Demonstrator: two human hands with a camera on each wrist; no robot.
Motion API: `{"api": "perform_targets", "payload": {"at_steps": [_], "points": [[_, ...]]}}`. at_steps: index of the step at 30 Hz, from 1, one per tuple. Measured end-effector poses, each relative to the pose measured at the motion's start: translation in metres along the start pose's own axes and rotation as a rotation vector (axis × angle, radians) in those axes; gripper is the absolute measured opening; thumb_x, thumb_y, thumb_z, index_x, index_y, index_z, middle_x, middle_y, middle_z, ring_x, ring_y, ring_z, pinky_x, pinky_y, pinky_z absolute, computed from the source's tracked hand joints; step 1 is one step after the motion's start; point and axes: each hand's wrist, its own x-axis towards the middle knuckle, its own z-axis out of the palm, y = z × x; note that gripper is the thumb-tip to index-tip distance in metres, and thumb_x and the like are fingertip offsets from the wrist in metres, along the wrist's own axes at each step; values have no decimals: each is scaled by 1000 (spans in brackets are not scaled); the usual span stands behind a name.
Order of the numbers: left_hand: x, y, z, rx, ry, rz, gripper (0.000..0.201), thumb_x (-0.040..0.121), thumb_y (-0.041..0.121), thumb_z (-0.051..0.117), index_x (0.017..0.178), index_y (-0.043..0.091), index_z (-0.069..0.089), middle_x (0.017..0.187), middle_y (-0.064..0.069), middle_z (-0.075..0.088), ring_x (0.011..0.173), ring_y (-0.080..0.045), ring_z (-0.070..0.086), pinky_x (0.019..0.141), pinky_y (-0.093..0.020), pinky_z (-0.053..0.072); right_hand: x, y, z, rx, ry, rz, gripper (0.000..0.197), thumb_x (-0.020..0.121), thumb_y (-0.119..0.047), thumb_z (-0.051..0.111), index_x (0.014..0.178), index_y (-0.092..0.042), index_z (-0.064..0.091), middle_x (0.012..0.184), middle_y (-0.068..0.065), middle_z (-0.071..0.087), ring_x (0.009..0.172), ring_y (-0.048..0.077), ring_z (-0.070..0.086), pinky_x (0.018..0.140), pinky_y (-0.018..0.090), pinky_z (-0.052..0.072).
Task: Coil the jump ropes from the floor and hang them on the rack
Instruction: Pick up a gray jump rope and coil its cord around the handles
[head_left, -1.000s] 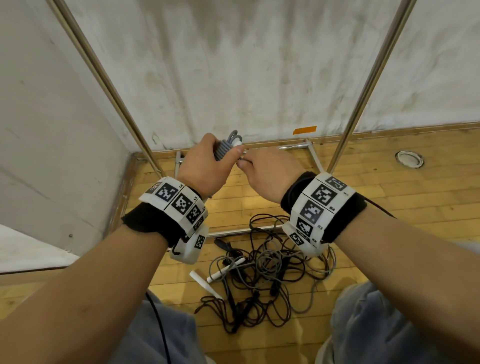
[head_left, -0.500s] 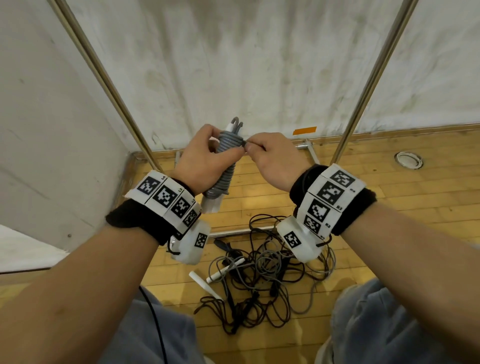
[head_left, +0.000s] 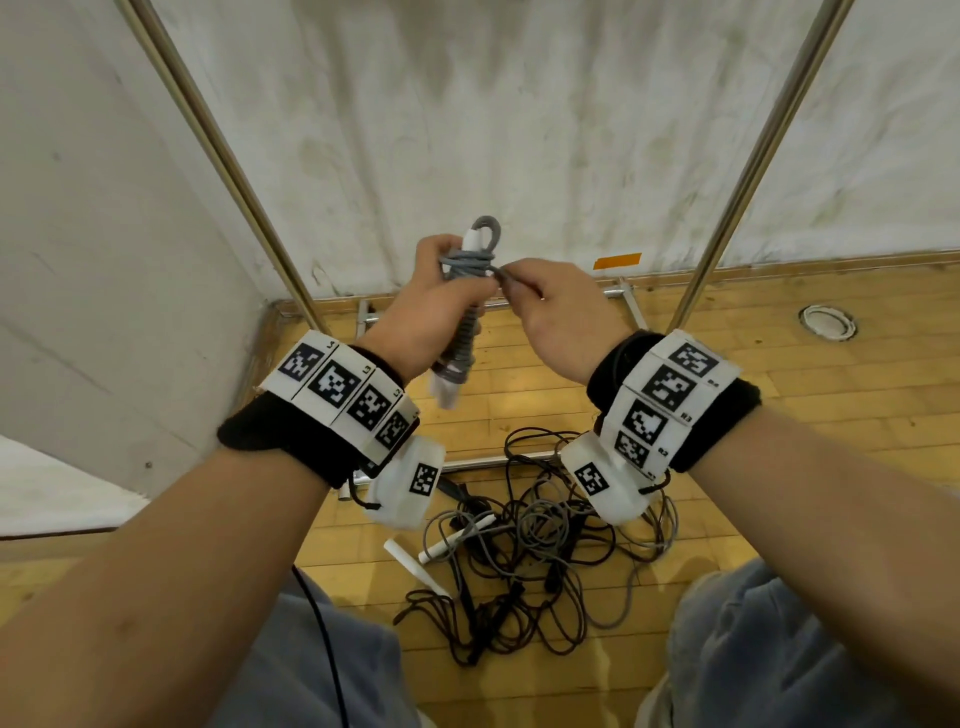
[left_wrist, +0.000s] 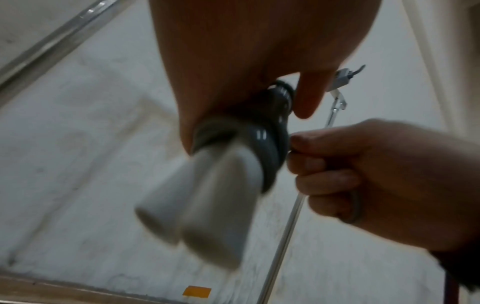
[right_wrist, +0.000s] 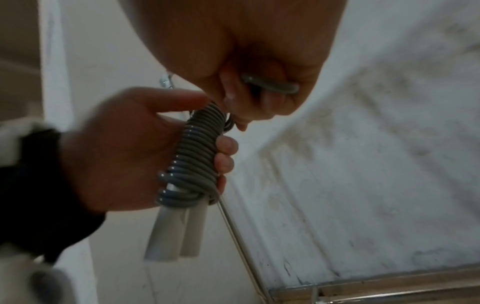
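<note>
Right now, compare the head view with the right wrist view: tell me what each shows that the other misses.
Only the head view shows the tangled ropes on the floor, the wooden floor and both rack uprights.

Only the right wrist view shows the two white handles side by side below tight grey coils, and a short grey rope end curled inside the right hand.

Both show the left hand gripping the coiled grey jump rope while the right hand pinches its cord, and the white wall.

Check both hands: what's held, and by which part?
Left hand grips the grey rope bundle round its wound middle, over the paired white handles. Right hand pinches the rope's loose end beside the wraps.
</note>
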Motion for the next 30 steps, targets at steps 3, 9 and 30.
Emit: {"api": "perform_targets", "payload": {"at_steps": [3, 9, 30], "points": [[-1, 2, -3, 10, -105, -42, 44, 77, 14, 59, 115, 26, 40, 97, -10, 53, 91, -29, 55, 88, -44, 45, 2, 1, -6, 61, -1, 57, 24, 96, -11, 42, 76, -13, 55, 58, -6, 43, 51, 8, 37, 49, 19, 28], [-3, 0, -11, 252, -56, 115, 40, 86, 19, 68, 123, 14, 52, 108, -16, 62, 100, -30, 61, 89, -43, 53, 0, 1, -10, 88, -111, 70, 32, 92, -7, 43, 62, -17, 50, 60, -1, 52, 54, 18, 47, 55, 29, 40], [-8, 6, -2, 45, -285, -60, 37, 97, 1, 42, 128, 19, 33, 93, -14, 53, 82, -24, 59, 75, -36, 53, 4, 7, -13, -116, -23, 31, 19, 96, -13, 41, 82, -20, 50, 64, -13, 44, 58, 3, 41, 51, 11, 30]]}}
